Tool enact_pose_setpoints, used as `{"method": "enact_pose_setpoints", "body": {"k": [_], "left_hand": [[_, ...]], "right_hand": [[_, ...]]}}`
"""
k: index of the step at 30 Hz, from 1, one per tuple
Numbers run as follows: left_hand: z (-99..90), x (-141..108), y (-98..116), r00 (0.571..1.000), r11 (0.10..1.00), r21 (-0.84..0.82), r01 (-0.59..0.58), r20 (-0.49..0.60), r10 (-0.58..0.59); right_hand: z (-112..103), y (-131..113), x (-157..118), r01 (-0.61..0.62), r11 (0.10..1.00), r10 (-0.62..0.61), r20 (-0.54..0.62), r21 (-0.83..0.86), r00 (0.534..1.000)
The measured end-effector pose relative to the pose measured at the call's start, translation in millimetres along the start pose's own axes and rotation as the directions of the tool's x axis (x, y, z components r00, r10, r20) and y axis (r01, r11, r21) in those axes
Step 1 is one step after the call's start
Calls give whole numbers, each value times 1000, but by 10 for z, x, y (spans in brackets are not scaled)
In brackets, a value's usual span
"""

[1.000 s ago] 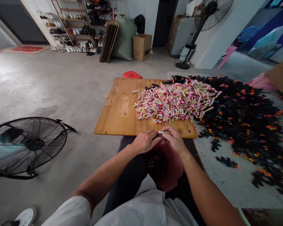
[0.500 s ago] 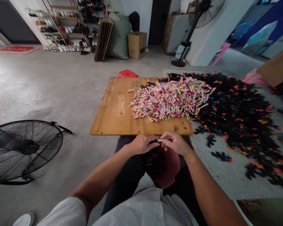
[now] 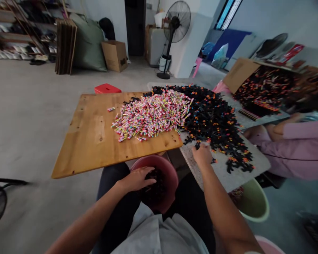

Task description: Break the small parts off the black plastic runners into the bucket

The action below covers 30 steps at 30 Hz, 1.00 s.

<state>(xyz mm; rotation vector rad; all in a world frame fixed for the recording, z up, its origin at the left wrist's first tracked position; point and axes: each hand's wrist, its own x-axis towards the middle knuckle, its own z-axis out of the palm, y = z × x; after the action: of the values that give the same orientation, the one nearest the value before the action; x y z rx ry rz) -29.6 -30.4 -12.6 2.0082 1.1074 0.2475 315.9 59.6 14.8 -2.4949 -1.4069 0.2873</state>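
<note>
Over the reddish tub (image 3: 173,180), my left hand (image 3: 140,179) is spread loose, with nothing visible in it. Half a second ago both hands met around one small printed tube; now they are apart and that tube is out of sight, so I judge its two-handed handling finished. My right hand (image 3: 202,155) has moved to the near edge of the black pieces (image 3: 212,113), fingertips at one; I can't tell whether it's gripped. Ahead and left of that hand, the printed tubes (image 3: 153,113) lie heaped on the wooden surface (image 3: 87,148).
</note>
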Motion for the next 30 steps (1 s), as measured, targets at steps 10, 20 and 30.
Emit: {"method": "enact_pose_setpoints", "body": {"k": [10, 20, 30], "left_hand": [[-41, 244, 165, 915, 955, 154, -254, -281, 289], [-343, 323, 228, 903, 880, 457, -128, -312, 294], [-433, -104, -121, 868, 950, -307, -50, -484, -111]], "right_hand": [[27, 179, -51, 47, 999, -47, 42, 12, 998], [148, -948, -797, 267, 588, -791, 475, 764, 385], [829, -1966, -466, 763, 618, -786, 168, 191, 595]]}}
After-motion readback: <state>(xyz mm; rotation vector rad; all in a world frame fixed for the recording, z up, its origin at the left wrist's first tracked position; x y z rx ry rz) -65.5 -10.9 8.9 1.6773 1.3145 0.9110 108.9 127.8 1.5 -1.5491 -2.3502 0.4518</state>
